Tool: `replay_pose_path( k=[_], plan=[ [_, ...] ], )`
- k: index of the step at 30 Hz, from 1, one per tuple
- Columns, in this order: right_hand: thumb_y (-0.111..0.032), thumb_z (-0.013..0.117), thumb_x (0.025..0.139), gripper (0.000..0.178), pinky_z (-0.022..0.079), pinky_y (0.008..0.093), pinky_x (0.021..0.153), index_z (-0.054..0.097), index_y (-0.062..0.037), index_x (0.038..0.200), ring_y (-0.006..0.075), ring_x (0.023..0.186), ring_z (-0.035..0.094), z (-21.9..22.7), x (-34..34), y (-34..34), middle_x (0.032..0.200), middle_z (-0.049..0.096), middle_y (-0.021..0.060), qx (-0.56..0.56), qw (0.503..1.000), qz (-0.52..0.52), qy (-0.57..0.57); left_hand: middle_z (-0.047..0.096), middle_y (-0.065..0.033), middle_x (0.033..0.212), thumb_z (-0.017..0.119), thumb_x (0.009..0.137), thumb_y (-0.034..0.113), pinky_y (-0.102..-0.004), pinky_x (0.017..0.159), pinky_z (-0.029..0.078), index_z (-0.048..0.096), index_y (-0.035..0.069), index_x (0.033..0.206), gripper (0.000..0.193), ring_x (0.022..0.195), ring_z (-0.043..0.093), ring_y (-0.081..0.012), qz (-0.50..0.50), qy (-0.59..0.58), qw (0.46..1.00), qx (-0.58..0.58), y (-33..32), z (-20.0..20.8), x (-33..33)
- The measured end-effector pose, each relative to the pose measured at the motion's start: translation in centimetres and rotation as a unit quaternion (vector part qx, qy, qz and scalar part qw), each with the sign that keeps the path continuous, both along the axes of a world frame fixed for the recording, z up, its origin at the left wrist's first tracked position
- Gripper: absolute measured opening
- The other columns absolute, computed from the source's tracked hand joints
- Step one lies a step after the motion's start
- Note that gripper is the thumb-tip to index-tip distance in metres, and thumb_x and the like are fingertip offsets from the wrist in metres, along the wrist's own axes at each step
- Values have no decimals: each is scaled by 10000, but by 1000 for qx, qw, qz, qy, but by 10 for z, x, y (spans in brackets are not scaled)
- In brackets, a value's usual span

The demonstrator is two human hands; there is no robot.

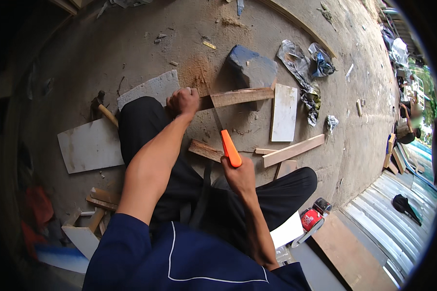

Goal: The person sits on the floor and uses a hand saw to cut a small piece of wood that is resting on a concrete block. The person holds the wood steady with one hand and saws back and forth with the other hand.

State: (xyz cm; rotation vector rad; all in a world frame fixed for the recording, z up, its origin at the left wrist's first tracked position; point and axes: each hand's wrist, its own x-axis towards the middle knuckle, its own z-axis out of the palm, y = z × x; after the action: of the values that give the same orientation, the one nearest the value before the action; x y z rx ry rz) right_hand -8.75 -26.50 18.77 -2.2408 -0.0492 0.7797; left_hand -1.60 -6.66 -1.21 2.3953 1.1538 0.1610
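Note:
My right hand [242, 173] is closed round the orange handle of a handsaw [231, 148]. The saw's thin blade runs up and away, crossing a wooden plank [243, 97] near its left part. Closed over the plank's left end is my left hand [184, 101], just beyond my left knee. The plank's right part lies over a dark blue-grey block [252, 68]. Reddish sawdust [197, 70] is spread on the ground past the blade's tip. A shorter rough wood piece [205, 150] lies below the plank, close to the saw handle.
A hammer [104, 109] and white boards [91, 145] lie left of my knee. To the right are another white board [284, 112], wood strips [294, 151] and crumpled plastic [296, 60]. A red tape dispenser [310, 219] sits by my right leg. Another person [407, 127] is far right.

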Motion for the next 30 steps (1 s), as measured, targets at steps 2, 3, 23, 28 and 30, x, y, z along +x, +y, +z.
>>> replay_pose_path(
  k=[2, 3, 23, 28, 30],
  plan=[
    [-148, 634, 780, 195, 448, 359, 563, 593, 43, 781, 311, 553, 586, 23, -7, -1, 624, 564, 201, 2, 1000, 26, -17, 644, -75, 731, 542, 770, 283, -457, 743, 385, 644, 98, 640, 248, 771, 607, -283, 0, -15, 1000, 9, 6, -5, 2],
    [-141, 629, 783, 186, 449, 353, 564, 595, 42, 783, 308, 555, 587, 46, -21, -13, 625, 566, 200, -1, 999, 31, -32, 644, -72, 734, 540, 772, 284, -458, 760, 385, 648, 99, 646, 249, 779, 608, -279, -6, -18, 1000, 2, 0, -8, -3],
    [-162, 639, 784, 228, 424, 360, 540, 567, 52, 753, 298, 527, 559, 2, -7, -14, 598, 534, 198, -12, 999, -33, 19, 650, -93, 758, 534, 774, 280, -451, 736, 391, 636, 80, 647, 258, 789, 614, -284, -23, -25, 999, 14, -4, -2, -3],
    [-165, 634, 770, 231, 432, 391, 559, 568, 55, 750, 347, 561, 568, 2, -1, 1, 619, 550, 223, 7, 1000, -2, -28, 651, -96, 772, 535, 771, 280, -450, 696, 395, 636, 87, 648, 250, 792, 612, -287, -12, -9, 1000, 24, -2, 3, 0],
    [-163, 631, 771, 223, 433, 391, 560, 574, 53, 759, 356, 568, 569, 33, -9, -3, 625, 554, 221, 23, 1000, 7, -16, 650, -102, 776, 530, 777, 283, -453, 689, 393, 635, 83, 649, 260, 785, 612, -293, -22, -22, 999, 25, 2, -7, -7]
  ],
)
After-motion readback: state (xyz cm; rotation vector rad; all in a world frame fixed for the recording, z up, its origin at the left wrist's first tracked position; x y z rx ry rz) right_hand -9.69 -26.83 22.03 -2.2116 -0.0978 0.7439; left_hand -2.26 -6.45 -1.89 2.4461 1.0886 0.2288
